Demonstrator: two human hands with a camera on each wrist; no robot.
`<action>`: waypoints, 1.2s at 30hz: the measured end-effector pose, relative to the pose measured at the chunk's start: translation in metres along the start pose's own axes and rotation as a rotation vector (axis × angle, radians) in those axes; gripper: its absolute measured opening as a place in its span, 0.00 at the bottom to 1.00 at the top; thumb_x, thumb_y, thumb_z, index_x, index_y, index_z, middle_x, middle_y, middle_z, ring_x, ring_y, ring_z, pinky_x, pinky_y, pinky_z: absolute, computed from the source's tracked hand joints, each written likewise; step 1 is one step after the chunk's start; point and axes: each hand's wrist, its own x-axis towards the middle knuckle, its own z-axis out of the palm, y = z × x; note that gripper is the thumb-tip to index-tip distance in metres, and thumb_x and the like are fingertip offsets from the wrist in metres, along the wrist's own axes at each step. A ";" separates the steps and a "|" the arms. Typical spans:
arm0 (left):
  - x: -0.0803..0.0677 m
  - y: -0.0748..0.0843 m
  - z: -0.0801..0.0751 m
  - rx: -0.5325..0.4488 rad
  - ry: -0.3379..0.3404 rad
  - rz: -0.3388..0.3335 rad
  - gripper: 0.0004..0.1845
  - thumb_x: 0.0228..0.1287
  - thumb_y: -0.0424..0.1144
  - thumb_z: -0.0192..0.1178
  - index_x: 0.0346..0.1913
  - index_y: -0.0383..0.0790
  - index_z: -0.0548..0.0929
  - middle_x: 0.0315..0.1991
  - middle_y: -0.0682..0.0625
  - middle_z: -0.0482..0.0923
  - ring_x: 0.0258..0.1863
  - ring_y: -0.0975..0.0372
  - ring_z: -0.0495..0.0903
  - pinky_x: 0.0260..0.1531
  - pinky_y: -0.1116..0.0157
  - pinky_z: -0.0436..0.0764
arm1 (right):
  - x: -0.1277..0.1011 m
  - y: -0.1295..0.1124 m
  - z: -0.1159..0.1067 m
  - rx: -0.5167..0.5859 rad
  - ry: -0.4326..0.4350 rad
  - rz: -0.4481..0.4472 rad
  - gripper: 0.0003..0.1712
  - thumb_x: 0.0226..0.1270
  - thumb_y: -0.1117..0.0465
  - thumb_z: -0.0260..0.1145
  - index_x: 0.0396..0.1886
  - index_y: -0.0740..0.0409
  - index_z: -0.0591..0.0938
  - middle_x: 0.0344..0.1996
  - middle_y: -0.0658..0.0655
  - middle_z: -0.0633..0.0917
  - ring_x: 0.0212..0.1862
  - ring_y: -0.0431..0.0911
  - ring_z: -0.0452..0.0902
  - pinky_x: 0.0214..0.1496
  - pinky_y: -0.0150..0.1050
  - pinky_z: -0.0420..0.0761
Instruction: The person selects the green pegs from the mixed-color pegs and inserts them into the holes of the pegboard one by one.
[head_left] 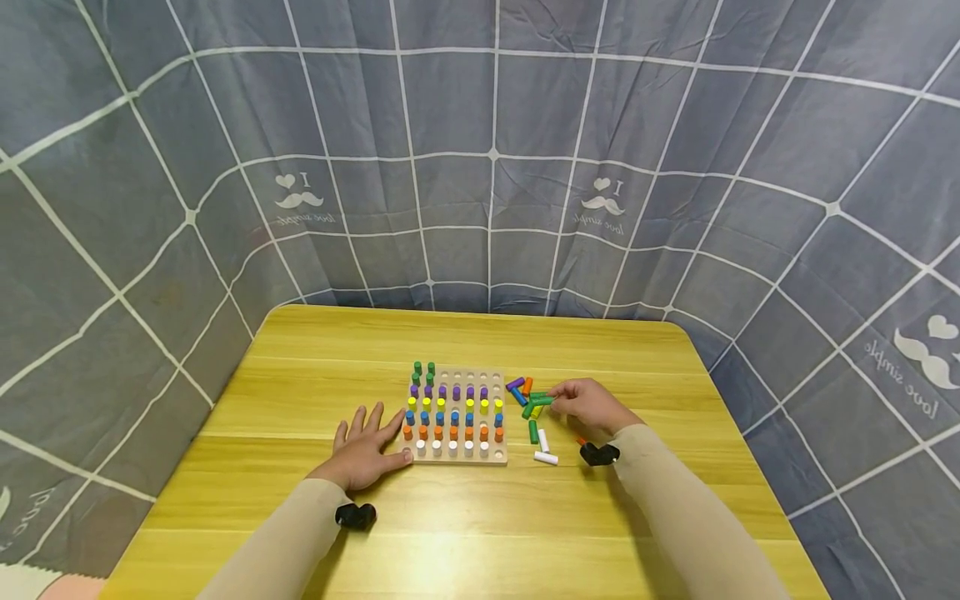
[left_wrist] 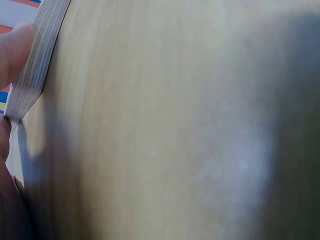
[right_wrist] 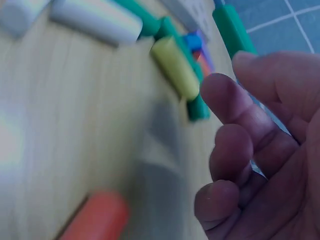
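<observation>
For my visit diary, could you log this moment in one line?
left hand: touches pegboard at left | right hand: pinches green peg | loose pegs: right of pegboard | pegboard: partly filled

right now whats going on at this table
A person's right hand pinches a green peg by some loose pegs lying right of a pegboard. Their left hand touches the board's left side, fingers spread. Standing pegs fill much of the board in colour rows; the far rows have only four green ones, at the left.

R hand pinches grn peg.
</observation>
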 end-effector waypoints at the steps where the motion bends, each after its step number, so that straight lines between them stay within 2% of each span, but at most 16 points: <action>1: 0.000 0.000 0.000 0.001 0.000 -0.002 0.49 0.71 0.72 0.54 0.86 0.57 0.51 0.87 0.35 0.34 0.84 0.35 0.26 0.76 0.30 0.26 | 0.002 -0.006 0.001 0.000 0.013 0.000 0.14 0.74 0.58 0.68 0.53 0.59 0.89 0.38 0.59 0.89 0.33 0.43 0.73 0.35 0.33 0.74; 4: 0.001 -0.001 -0.001 0.007 0.005 -0.003 0.49 0.71 0.73 0.54 0.86 0.56 0.52 0.87 0.36 0.34 0.84 0.35 0.26 0.76 0.30 0.26 | 0.007 -0.023 0.006 -0.002 0.046 -0.013 0.14 0.74 0.60 0.67 0.54 0.60 0.89 0.41 0.61 0.90 0.35 0.43 0.78 0.38 0.34 0.78; 8: 0.001 -0.002 -0.001 0.015 0.005 -0.005 0.49 0.71 0.73 0.54 0.86 0.56 0.52 0.87 0.36 0.34 0.84 0.35 0.26 0.76 0.30 0.26 | 0.017 -0.043 0.014 -0.009 0.087 -0.031 0.15 0.74 0.60 0.68 0.55 0.61 0.88 0.43 0.60 0.90 0.41 0.46 0.83 0.44 0.36 0.82; 12: 0.001 0.000 -0.002 0.017 -0.003 -0.002 0.49 0.72 0.72 0.54 0.86 0.56 0.51 0.87 0.36 0.34 0.84 0.34 0.27 0.76 0.30 0.26 | 0.029 -0.059 0.025 -0.032 0.118 -0.055 0.15 0.75 0.60 0.67 0.56 0.61 0.88 0.42 0.58 0.90 0.41 0.49 0.85 0.43 0.36 0.83; 20: 0.000 0.001 -0.003 0.021 0.001 -0.005 0.48 0.72 0.72 0.55 0.86 0.56 0.52 0.87 0.36 0.34 0.84 0.34 0.27 0.76 0.30 0.26 | 0.054 -0.088 0.051 -0.123 0.190 -0.089 0.15 0.76 0.60 0.66 0.57 0.58 0.89 0.45 0.56 0.89 0.40 0.45 0.82 0.42 0.39 0.82; 23: 0.000 0.001 -0.003 0.017 0.002 -0.004 0.49 0.72 0.72 0.55 0.86 0.56 0.51 0.87 0.36 0.34 0.84 0.34 0.27 0.76 0.30 0.26 | 0.063 -0.095 0.062 -0.130 0.190 -0.101 0.15 0.77 0.60 0.65 0.57 0.58 0.89 0.45 0.56 0.89 0.41 0.45 0.82 0.41 0.38 0.82; 27: 0.001 0.000 -0.002 0.016 0.003 -0.003 0.49 0.71 0.72 0.54 0.86 0.57 0.51 0.87 0.36 0.34 0.84 0.35 0.26 0.76 0.30 0.25 | 0.074 -0.104 0.076 -0.106 0.161 -0.096 0.15 0.78 0.60 0.65 0.58 0.59 0.88 0.45 0.56 0.89 0.36 0.45 0.82 0.36 0.37 0.81; 33: 0.002 -0.001 0.000 0.015 -0.001 -0.002 0.49 0.71 0.73 0.54 0.86 0.57 0.51 0.87 0.36 0.34 0.84 0.35 0.26 0.76 0.30 0.25 | 0.084 -0.110 0.091 -0.123 0.135 -0.093 0.15 0.79 0.59 0.65 0.58 0.58 0.89 0.44 0.55 0.90 0.36 0.42 0.81 0.45 0.40 0.85; 36: 0.002 -0.001 0.001 0.012 -0.004 -0.003 0.49 0.71 0.73 0.53 0.86 0.57 0.50 0.87 0.36 0.34 0.84 0.35 0.26 0.76 0.30 0.25 | 0.087 -0.111 0.095 -0.132 0.135 -0.088 0.16 0.79 0.60 0.64 0.60 0.58 0.88 0.46 0.55 0.90 0.36 0.42 0.82 0.45 0.42 0.85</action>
